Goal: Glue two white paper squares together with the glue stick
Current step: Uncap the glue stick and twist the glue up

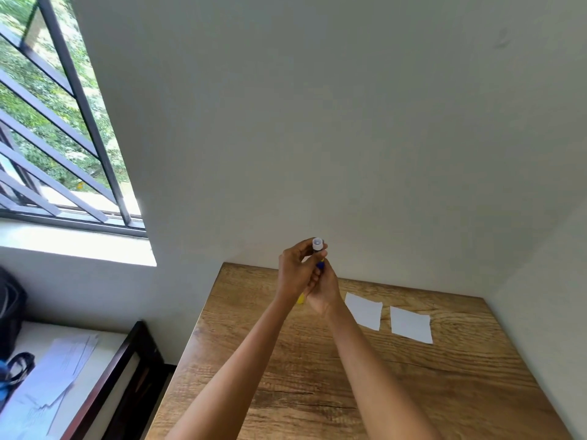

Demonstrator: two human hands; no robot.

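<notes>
Both hands hold the glue stick up above the far left part of the wooden table. The stick shows a white round top end, a blue middle and a yellow lower end. My left hand pinches the white top end with its fingertips. My right hand grips the body just below, and most of the stick is hidden between the hands. Two white paper squares lie flat on the table to the right of the hands, side by side and apart: one nearer the hands, one further right.
The table stands in a corner, with walls behind it and on its right. To the left and lower down, a dark-framed surface carries loose printed sheets and a dark bag. A barred window is at upper left.
</notes>
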